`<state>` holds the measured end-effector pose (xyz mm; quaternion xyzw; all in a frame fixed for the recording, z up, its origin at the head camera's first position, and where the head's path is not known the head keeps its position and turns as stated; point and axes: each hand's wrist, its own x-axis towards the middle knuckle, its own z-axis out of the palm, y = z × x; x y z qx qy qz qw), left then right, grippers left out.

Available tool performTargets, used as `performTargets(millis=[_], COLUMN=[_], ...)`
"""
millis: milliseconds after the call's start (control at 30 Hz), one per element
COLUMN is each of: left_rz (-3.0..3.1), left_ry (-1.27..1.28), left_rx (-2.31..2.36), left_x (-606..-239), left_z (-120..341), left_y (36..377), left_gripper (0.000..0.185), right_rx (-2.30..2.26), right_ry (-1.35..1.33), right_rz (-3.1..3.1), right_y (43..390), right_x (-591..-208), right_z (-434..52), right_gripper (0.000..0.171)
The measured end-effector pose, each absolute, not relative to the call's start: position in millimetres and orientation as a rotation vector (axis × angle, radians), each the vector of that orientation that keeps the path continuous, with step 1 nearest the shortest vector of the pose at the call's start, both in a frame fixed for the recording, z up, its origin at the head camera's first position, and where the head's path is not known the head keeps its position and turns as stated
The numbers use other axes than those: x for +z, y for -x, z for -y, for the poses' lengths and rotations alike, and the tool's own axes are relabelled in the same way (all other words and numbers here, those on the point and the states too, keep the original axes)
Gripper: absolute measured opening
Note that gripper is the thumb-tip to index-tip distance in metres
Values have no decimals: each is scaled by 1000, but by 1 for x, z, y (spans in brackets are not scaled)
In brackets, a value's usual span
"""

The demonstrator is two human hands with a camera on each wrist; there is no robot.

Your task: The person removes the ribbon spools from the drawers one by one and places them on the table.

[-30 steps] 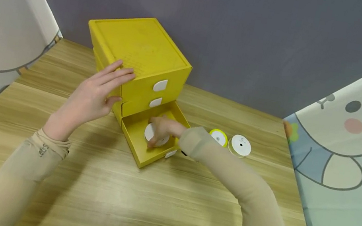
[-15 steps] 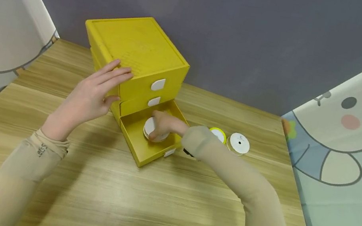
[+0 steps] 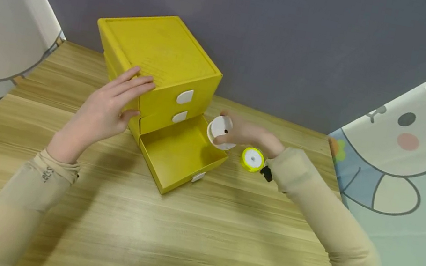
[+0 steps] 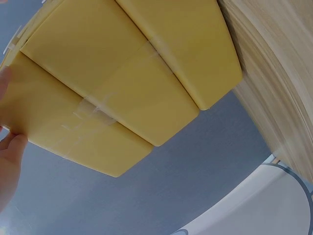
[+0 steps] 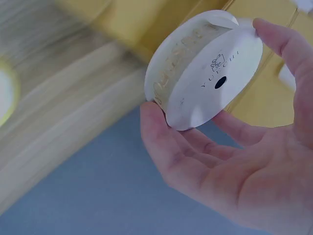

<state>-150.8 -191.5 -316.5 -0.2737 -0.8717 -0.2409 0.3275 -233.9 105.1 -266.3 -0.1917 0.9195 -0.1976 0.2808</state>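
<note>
A white ribbon spool [image 3: 219, 126] hangs just over the right edge of the pulled-out bottom drawer [image 3: 169, 163]. My right hand [image 3: 245, 131] grips it by its rim, thumb on one side and fingers on the other. In the right wrist view, pale ribbon with gold lettering shows between the white discs of the spool [image 5: 208, 73], and one disc has a dark centre hole. My left hand [image 3: 99, 110] rests on the top front left edge of the yellow drawer cabinet [image 3: 163, 48], fingers straight. The left wrist view shows the cabinet's side [image 4: 107, 73] with clear tape across it.
A yellow-rimmed spool [image 3: 252, 159] lies on the wooden table [image 3: 160, 238], right of the drawer. The two upper drawers, with white tabs [image 3: 185, 96], are closed. A grey wall [image 3: 296, 48] stands behind, and a printed cloth [image 3: 402, 176] hangs at the right.
My right hand has lifted the ribbon spool out of the bottom drawer and moved right with it. The second white spool on the table is now behind my right arm. The left hand stays put.
</note>
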Motion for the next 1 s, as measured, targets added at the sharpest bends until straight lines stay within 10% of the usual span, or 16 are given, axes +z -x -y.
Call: performTargets(millis=[1000], left_rz=[2286], left_ry=[715], left_rx=[-632], left_x=[-316], left_z=[191], left_y=[150], left_gripper=[70], right_rx=[-497], right_ry=[-145], right_rz=[-2465], right_y=[253], right_x=[-301], right_z=[-331], right_gripper=[87])
